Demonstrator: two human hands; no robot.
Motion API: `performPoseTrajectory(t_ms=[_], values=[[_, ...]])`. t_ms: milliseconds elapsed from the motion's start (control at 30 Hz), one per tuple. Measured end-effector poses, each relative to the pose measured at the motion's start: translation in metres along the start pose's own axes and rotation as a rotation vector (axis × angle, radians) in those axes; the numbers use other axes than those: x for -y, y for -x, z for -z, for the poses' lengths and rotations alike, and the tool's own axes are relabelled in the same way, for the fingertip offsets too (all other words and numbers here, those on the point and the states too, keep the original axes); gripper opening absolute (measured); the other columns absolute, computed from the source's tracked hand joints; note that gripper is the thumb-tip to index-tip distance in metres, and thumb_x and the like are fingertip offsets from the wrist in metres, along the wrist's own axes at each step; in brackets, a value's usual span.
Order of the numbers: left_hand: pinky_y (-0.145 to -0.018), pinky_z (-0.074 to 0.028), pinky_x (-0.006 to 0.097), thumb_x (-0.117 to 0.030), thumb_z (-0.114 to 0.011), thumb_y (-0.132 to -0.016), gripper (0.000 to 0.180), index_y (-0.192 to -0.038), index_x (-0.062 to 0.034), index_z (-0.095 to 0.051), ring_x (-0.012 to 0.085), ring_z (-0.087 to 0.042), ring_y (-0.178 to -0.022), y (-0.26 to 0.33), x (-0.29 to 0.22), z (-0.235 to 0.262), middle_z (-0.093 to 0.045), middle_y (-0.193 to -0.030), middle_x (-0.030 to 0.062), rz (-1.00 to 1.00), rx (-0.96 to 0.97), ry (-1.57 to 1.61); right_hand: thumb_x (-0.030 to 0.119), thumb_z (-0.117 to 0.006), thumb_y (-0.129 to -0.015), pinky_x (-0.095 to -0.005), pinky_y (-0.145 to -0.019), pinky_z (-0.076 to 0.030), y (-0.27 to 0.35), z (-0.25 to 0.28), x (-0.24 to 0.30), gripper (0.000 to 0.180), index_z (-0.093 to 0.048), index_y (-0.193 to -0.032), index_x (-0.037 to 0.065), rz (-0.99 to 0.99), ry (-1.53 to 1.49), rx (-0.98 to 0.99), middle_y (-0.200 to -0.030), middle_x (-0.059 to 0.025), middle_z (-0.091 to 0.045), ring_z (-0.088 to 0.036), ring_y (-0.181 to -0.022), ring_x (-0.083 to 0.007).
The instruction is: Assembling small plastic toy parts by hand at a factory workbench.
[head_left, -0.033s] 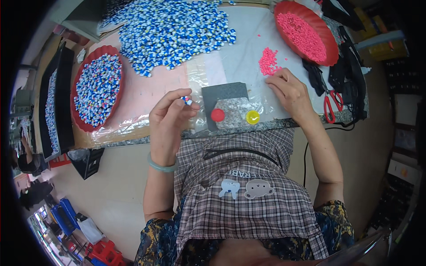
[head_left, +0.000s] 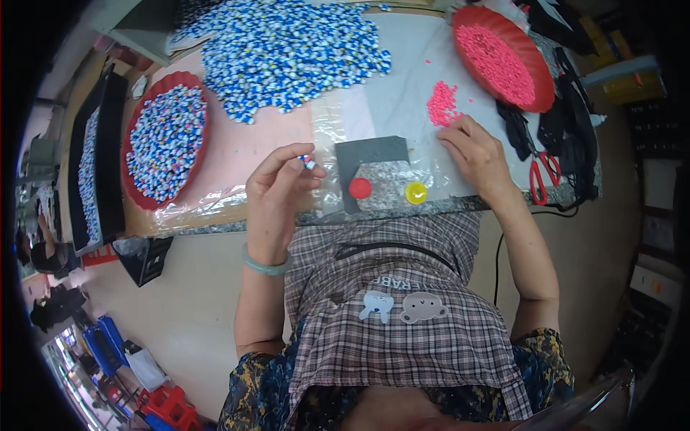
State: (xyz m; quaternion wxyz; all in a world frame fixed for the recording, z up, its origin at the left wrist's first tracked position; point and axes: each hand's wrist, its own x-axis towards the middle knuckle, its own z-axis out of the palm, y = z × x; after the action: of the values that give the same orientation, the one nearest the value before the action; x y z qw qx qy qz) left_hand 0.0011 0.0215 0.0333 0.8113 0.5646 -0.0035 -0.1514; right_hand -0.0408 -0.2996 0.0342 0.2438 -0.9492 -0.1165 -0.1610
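She has one small blue-and-white piece [head_left: 307,161] pinched between thumb and fingertips of her left hand [head_left: 277,197], held up just above the table [head_left: 374,208] beside the dark pad [head_left: 370,154]. Her right hand [head_left: 478,154] lies on the table with the fingers curled down onto the edge of the little heap of pink beads [head_left: 442,106]; whether they have closed on a bead I cannot tell from here.

It looks to me like the pairing step: a blue piece is ready and a pink bead is being fetched. Next, I would judge, the right fingers must single out one bead from the heap and bring it across to the left hand, which calls for a fine pinch and a steady left hand.

A red cap [head_left: 360,188] and a yellow cap [head_left: 415,192] sit on the pad's near edge.
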Motion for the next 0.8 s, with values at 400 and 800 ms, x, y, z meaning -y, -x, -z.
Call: performPoseTrajectory(t_ms=[400, 800], values=[[-0.070, -0.050, 0.025, -0.008, -0.061, -0.096, 0.016, -0.107, 0.0026, -0.066, 0.0111, -0.060, -0.076, -0.046, 0.015, 0.034, -0.070, -0.095, 0.0075, -0.237, -0.097, -0.346, 0.000, -0.070, -0.079, -0.0384, -0.061, -0.053, 0.007, 0.005, -0.006, 0.013, -0.062, -0.089, 0.003, -0.051, 0.147, 0.044, -0.086, -0.0090, -0.061, -0.066, -0.068, -0.0274], [-0.071, -0.050, 0.043, -0.008, -0.069, -0.084, 0.012, -0.092, -0.0020, -0.063, 0.0343, -0.062, -0.082, -0.096, 0.004, 0.027, -0.062, -0.092, 0.0155, -0.669, -0.090, -1.208, 0.003, -0.069, -0.085, -0.0369, -0.071, -0.052, 0.006, 0.017, -0.009, 0.012, -0.067, -0.097, 0.002, -0.086, -0.033, 0.079, -0.090, -0.0116, -0.064, -0.066, -0.079, -0.0309]])
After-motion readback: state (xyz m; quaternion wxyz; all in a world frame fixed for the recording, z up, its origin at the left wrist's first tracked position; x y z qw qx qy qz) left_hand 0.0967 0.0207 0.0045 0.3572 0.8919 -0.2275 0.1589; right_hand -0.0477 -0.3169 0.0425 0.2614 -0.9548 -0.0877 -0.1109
